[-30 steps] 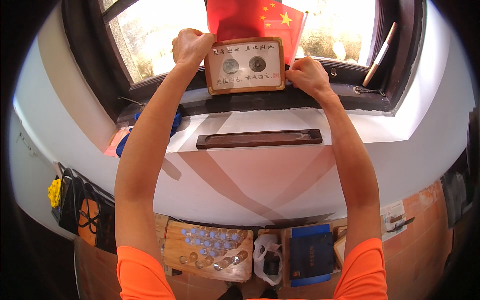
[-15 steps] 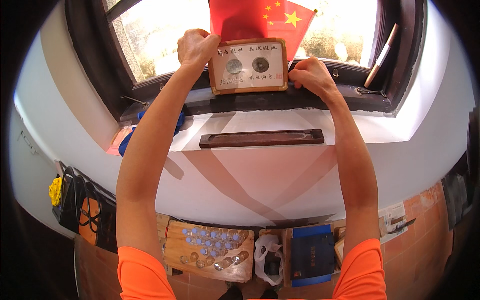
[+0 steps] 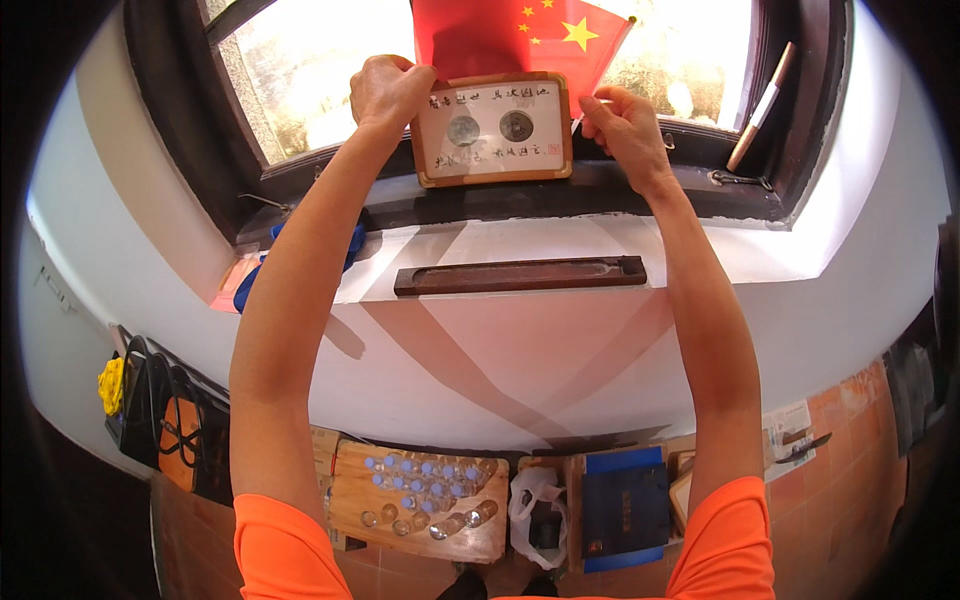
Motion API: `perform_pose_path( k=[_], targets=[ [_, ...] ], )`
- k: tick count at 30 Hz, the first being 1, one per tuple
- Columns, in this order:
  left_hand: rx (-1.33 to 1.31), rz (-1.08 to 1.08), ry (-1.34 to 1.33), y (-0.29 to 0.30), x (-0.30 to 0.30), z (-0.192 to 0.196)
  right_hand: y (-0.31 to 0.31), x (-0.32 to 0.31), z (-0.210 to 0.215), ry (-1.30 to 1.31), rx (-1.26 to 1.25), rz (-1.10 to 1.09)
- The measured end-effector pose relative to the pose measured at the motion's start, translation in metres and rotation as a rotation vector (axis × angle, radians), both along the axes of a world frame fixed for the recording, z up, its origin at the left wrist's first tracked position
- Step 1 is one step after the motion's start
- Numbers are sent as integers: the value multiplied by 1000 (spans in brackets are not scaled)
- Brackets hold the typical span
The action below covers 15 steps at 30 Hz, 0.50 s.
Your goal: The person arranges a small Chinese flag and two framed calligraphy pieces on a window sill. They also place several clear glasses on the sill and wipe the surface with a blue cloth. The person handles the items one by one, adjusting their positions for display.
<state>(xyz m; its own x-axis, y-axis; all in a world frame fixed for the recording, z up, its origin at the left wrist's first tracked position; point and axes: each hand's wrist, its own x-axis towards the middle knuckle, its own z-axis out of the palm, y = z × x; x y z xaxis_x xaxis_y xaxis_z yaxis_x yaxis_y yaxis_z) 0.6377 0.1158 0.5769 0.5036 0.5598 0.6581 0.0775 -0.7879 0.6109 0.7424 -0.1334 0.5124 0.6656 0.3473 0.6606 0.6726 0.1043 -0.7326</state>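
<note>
My left hand (image 3: 385, 95) is closed in a pinch at the left edge of a red flag with yellow stars (image 3: 560, 50), right by the top left corner of a small wooden frame (image 3: 490, 183). The frame leans upright on the dark window sill and shows two round coins (image 3: 517, 126) with handwriting on white paper. To the right of the frame, my right hand (image 3: 628, 135) has its fingers curled, their tips against the flag's lower right edge, near its thin stick. What those fingertips hold is too small to make out.
A long dark wooden tray (image 3: 520, 275) lies on the white ledge, with blue cloth (image 3: 250, 285) at its left. Below stand a wooden board (image 3: 350, 500) bearing several bottles and jars, a white plastic bag (image 3: 530, 500) and a dark blue box (image 3: 625, 510). Black bags (image 3: 135, 425) hang left.
My right hand has lifted from beside the frame's right edge up to the flag's lower right edge. The left hand stays at the frame's top left corner; the view has shifted slightly.
</note>
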Motion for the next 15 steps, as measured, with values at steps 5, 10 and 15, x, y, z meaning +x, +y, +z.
perform_pose_path(
  k=[5,10,15],
  targets=[
    [-24,-14,-27,4,2,1,3,10,-6,-36,-44,-37],
    [-25,-27,-15,4,-3,4,1,11,-3,-47,-93,-76],
    [4,-36,78,7,-9,11,2,7,-5,-105,-176,-194]
  ],
)
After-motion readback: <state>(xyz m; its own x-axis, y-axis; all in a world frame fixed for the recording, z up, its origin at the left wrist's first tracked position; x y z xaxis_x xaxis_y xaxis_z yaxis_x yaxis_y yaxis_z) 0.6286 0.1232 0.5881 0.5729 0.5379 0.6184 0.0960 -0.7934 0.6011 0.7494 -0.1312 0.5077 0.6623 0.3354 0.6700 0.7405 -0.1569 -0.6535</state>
